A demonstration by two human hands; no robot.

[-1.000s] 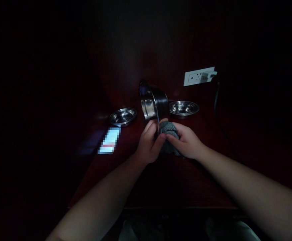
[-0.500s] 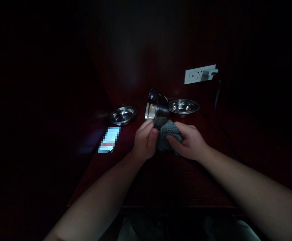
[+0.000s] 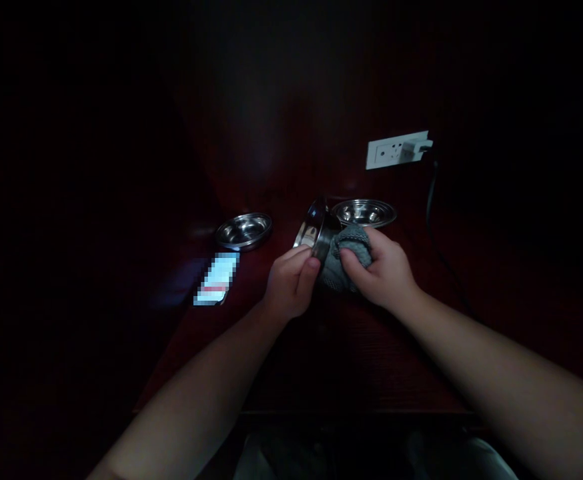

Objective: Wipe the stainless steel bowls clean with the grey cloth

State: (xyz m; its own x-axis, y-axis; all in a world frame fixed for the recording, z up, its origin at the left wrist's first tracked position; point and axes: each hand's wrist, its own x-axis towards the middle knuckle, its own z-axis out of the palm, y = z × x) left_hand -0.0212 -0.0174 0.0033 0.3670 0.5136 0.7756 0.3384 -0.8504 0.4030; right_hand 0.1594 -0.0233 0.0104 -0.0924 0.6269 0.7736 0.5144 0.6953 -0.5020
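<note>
Our left hand (image 3: pixel 291 280) holds metal bowl (image 3: pixel 309 232) by near rim, tipped sideways over table (image 3: pixel 361 363), between left dish (image 3: pixel 244 231) and right dish (image 3: pixel 366 213). Right hand (image 3: pixel 384 267) grips bunched cloth (image 3: pixel 345 261) at bowl's outer side. We judge bowl light, stiff, slippery; rim likely best hold. Cloth looks soft.

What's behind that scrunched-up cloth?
Past the cloth, a shiny bowl sits on the table. The cloth and right hand cover its lower front; whatever else the cloth hides, I can't see.

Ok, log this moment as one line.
left hand: grips tilted steel bowl | right hand: holds grey cloth against its outer side | lit phone: on table
</note>
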